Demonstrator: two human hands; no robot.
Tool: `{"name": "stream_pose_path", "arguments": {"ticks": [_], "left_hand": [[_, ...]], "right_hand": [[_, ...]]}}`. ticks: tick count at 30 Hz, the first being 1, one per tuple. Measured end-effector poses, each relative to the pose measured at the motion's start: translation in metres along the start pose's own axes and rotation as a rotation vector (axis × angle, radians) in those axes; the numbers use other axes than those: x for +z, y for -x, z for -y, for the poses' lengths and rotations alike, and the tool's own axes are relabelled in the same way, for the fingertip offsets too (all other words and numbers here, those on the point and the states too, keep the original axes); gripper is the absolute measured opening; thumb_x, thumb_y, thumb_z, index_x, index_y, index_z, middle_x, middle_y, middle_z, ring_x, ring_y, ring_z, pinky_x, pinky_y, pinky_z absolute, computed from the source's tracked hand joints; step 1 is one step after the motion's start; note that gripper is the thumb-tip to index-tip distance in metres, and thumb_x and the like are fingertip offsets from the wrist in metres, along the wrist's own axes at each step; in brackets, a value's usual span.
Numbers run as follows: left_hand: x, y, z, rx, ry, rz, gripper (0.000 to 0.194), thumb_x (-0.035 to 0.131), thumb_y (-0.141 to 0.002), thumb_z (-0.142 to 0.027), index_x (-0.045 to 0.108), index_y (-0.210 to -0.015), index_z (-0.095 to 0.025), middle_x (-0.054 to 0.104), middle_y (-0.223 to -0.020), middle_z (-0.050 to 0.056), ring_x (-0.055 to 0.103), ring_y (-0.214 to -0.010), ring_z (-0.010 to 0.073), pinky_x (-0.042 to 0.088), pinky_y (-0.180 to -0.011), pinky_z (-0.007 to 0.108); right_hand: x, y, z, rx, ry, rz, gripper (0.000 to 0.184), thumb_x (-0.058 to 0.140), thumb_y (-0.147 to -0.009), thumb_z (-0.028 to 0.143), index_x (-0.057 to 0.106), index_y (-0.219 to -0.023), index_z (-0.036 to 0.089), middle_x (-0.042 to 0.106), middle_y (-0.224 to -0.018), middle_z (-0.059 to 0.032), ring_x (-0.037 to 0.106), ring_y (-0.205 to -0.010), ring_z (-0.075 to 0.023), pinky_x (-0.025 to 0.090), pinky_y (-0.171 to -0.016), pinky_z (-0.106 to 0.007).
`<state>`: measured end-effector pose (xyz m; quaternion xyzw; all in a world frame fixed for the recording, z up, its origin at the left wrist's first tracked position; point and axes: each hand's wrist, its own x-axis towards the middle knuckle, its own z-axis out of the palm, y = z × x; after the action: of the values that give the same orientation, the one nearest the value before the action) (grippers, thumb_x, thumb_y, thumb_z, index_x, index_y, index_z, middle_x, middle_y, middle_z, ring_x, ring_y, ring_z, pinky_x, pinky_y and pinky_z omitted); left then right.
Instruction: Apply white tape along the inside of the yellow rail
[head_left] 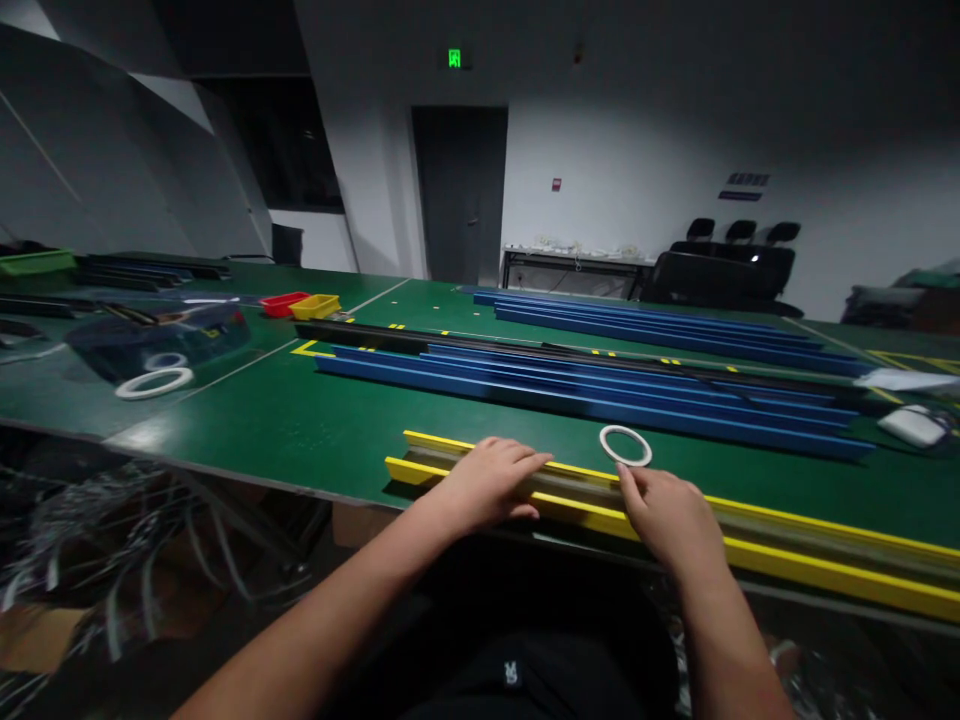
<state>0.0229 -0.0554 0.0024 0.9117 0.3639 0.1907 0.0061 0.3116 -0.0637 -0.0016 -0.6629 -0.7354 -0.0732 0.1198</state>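
We find the yellow channel (585, 513) lying along the near edge of the counter (315, 430), open side up, w/ one end by the L hand and the other running out of view to the R. Our L hand (491, 482) lies across it near that end, grip part open, fingers over the trough and thumb at the near wall; we judge this is to steady it, prob. against sliding. Our R hand (675, 515) is at the channel further along, thumb and forefinger drawn close together beside the white ring (647, 450); whether that grip is closed on anything, e.g. a thin strip, we can't tell. The ring lies just beyond the far wall, prob. kept there for easy reach. Blue profiles (525, 394) lie roughly parallel behind, w/ black profiles (375, 333) alongside, presumably laid lengthwise to save room. Containers: the clear tub (112, 350) at L holds dark, elongated items, ID n/a; a second white ring (154, 394) lies flat at its near side. Red tray (279, 304) and yellow tray (319, 307) sit side by side farther back; contents too small to confirm. Green bin (37, 264) at far L, contents likewise unclear.
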Motion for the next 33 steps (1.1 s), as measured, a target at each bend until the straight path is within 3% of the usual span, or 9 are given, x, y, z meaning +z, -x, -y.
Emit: {"name": "stream_pose_path", "arguments": {"ticks": [5,9,13,18,22,28,33], "left_hand": [[-0.026,0.056,0.057,-0.293,-0.035,-0.007,0.074,0.075,-0.073,-0.054,0.05,-0.137,-0.027,0.06,-0.132,0.008,0.053,-0.122,0.0288,0.039,-0.105,0.042],[-0.022,0.068,0.077,-0.316,0.095,-0.022,0.062,0.071,-0.079,-0.049,0.054,-0.133,-0.025,0.06,-0.131,0.008,0.055,-0.12,0.0241,0.043,-0.103,0.037],[-0.006,0.057,0.067,-0.28,0.14,-0.089,0.064,0.076,-0.072,-0.053,0.057,-0.126,-0.024,0.063,-0.123,0.007,0.057,-0.114,0.0243,0.045,-0.099,0.038],[0.016,0.03,0.039,-0.234,0.162,-0.137,0.07,0.078,-0.067,-0.058,0.056,-0.124,-0.023,0.064,-0.119,0.008,0.058,-0.11,0.0255,0.046,-0.097,0.039],[0.021,0.012,0.026,-0.216,0.211,-0.117,0.069,0.078,-0.068,-0.057,0.056,-0.124,-0.024,0.064,-0.119,0.008,0.058,-0.11,0.0257,0.046,-0.097,0.039],[0.013,0.027,0.04,-0.26,0.316,-0.136,0.06,0.075,-0.077,-0.045,0.052,-0.128,-0.024,0.059,-0.129,0.007,0.055,-0.118,0.0234,0.044,-0.102,0.037],[0.012,0.044,0.047,-0.321,0.203,-0.147,0.039,0.063,-0.085,-0.051,0.062,-0.11,-0.021,0.063,-0.104,0.006,0.06,-0.097,0.0215,0.049,-0.086,0.034]], "right_hand": [[-0.001,-0.001,-0.037,0.099,0.014,0.051,0.052,0.028,-0.097,0.052,0.071,-0.084,0.028,0.075,-0.089,-0.0053,0.066,-0.082,-0.0233,0.039,-0.068,-0.032],[-0.002,-0.003,-0.058,0.101,0.013,0.089,0.052,0.029,-0.096,0.055,0.072,-0.088,0.028,0.074,-0.089,-0.006,0.066,-0.084,-0.0247,0.039,-0.068,-0.032],[-0.006,-0.004,-0.052,0.08,-0.023,0.094,0.051,0.033,-0.094,0.057,0.072,-0.084,0.026,0.073,-0.083,-0.0066,0.066,-0.079,-0.0242,0.037,-0.064,-0.032],[-0.006,-0.003,-0.014,-0.057,-0.098,0.054,0.046,0.036,-0.096,0.054,0.071,-0.087,0.025,0.073,-0.089,-0.006,0.065,-0.078,-0.0203,0.037,-0.064,-0.031],[-0.001,-0.003,0.014,-0.109,-0.064,-0.008,0.042,0.039,-0.096,0.052,0.069,-0.091,0.023,0.073,-0.09,-0.0068,0.064,-0.086,-0.0218,0.037,-0.073,-0.032],[0.007,-0.001,0.025,-0.061,0.008,-0.105,0.039,0.037,-0.098,0.043,0.068,-0.085,0.022,0.072,-0.087,-0.0068,0.063,-0.085,-0.0222,0.035,-0.077,-0.034],[0.008,0.0,0.026,-0.067,0.026,-0.148,0.038,0.038,-0.097,0.039,0.068,-0.081,0.021,0.072,-0.085,-0.0074,0.062,-0.081,-0.0216,0.034,-0.075,-0.035]]}}
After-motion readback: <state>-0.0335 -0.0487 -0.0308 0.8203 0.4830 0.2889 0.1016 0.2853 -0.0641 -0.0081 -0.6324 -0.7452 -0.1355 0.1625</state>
